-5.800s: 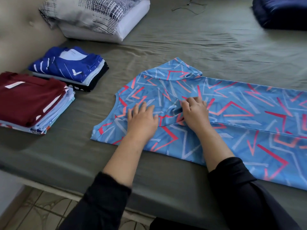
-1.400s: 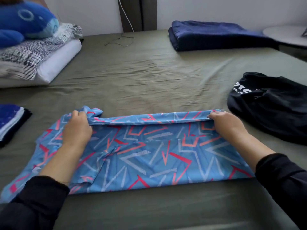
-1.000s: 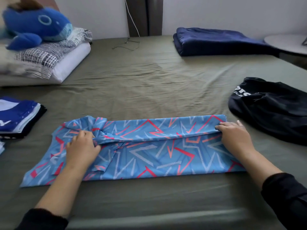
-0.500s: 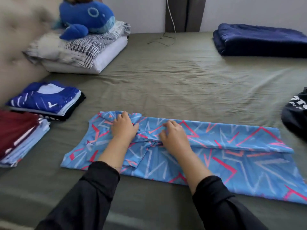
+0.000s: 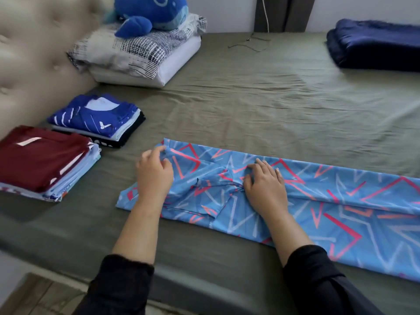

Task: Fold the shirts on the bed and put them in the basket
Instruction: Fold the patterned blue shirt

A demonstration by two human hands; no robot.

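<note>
Left hand pinches the blue shirt's collar end; right hand presses its bunched middle.

On the green bed, my right hand presses flat on the light-blue patterned shirt while my left hand pinches its collar end, beside two stacks of folded shirts.

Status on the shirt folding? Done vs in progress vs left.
Done: two stacks of folded shirts, a maroon-topped stack and a blue-topped stack, on the bed.
In hand: the light blue patterned shirt is folded lengthwise; the left hand pinches its collar end and the right hand presses the middle.
Left: cross folds, then moving everything to the basket, which is not in view.
</note>
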